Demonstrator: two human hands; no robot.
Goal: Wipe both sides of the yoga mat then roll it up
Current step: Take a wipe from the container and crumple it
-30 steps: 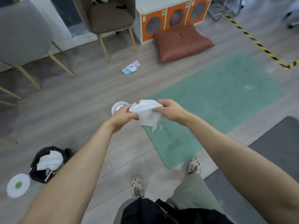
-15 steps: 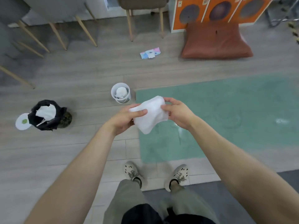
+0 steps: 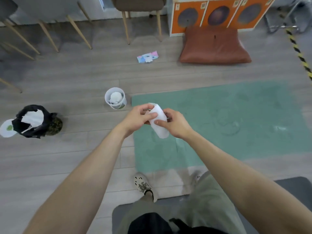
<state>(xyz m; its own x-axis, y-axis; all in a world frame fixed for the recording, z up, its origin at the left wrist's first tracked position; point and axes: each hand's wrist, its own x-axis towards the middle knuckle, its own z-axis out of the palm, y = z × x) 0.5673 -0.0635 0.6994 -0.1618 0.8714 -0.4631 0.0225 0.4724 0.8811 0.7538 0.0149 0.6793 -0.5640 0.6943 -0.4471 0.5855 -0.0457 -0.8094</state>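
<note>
The left hand [image 3: 137, 118] and right hand [image 3: 176, 126] are both pinching a folded white wipe [image 3: 160, 128], fingers curling round it, above the left end of the green yoga mat [image 3: 236, 115], which is lying flat on the floor. A white wipe tub [image 3: 118, 105] is standing just beside the mat's left corner.

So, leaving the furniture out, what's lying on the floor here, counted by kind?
Mats: 2, the green yoga mat and a grey mat
Tubs: 1, white tub
Bins: 1, black-lined bin
Lids: 1, white lid
Cushions: 1, brown cushion
Tissue packs: 1, tissue pack
Total: 7
</note>
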